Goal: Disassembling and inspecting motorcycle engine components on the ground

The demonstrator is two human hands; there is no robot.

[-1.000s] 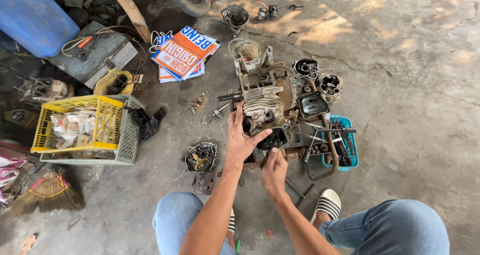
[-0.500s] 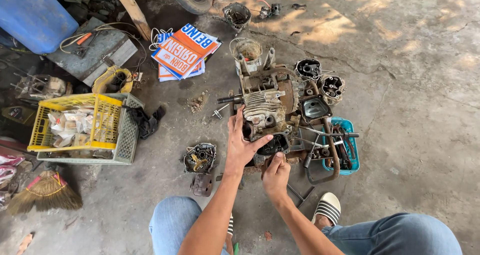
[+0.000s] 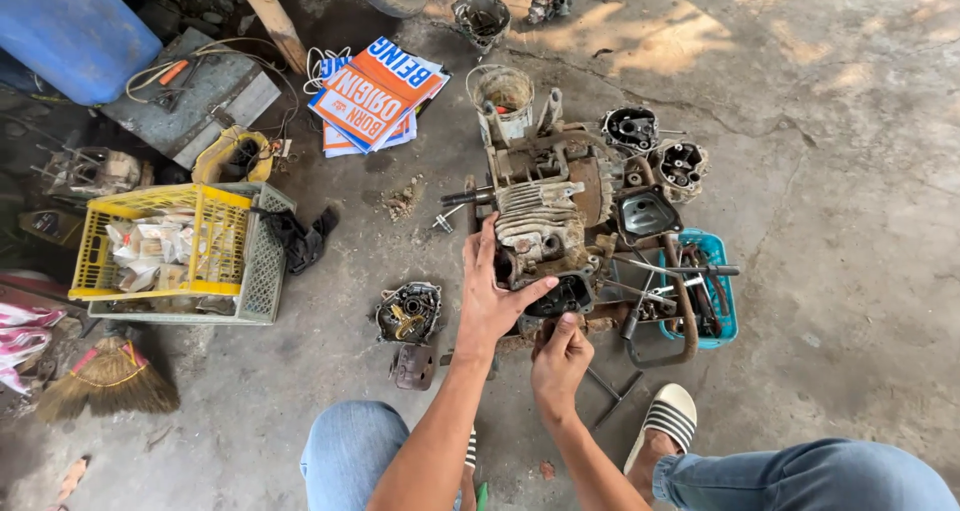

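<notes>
Engine block point(image 3: 545, 226), finned and rusty, sits on the concrete floor point(image 3: 850, 171) at centre. Left hand point(image 3: 492, 296) lies spread against the block's 9 o'clock side, fingers extended, thumb touching a dark cover point(image 3: 562, 293). Right hand point(image 3: 560, 356), at 6 o'clock of the block, curls its fingers on that cover's lower edge. Blue tray point(image 3: 722, 301) of tools at 3 o'clock; yellow crate point(image 3: 160, 241) at 9 o'clock.
</notes>
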